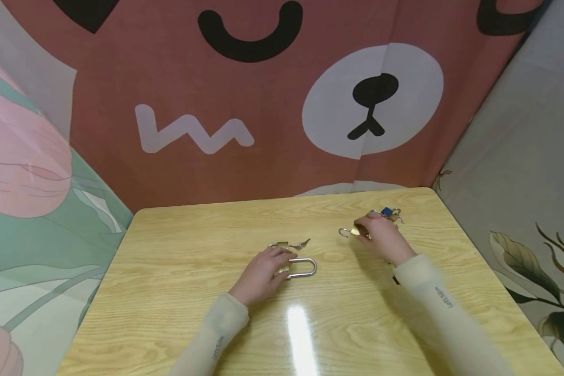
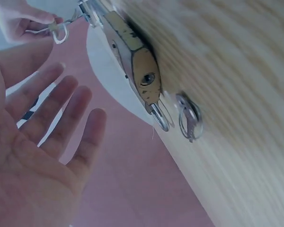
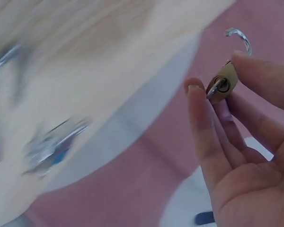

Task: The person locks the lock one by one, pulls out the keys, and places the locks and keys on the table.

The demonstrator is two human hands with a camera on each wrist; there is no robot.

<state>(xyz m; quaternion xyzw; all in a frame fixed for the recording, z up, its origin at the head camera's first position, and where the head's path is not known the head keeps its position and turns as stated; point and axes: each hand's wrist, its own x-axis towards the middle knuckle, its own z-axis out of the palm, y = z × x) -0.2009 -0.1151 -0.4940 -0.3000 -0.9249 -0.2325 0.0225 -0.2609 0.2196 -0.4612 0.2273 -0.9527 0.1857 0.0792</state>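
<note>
The right hand (image 1: 380, 237) pinches and partly hides a small brass padlock (image 3: 228, 79), its shackle (image 3: 244, 39) open, a key-like piece (image 3: 215, 90) jutting from it. The left hand (image 1: 262, 271), relaxed and uncurled, half covers a long-shackled padlock (image 1: 286, 269).

This looks like a curtained-off booth, whether in a home or studio cannot be told: a reddish-brown cloth backdrop (image 1: 272, 172) with a cartoon animal face, a green-and-pink floral fabric panel (image 1: 9, 245) and a grey leaf-printed fabric panel (image 1: 512, 156) surround a yellowish wood-grain desk (image 1: 183, 250).
</note>
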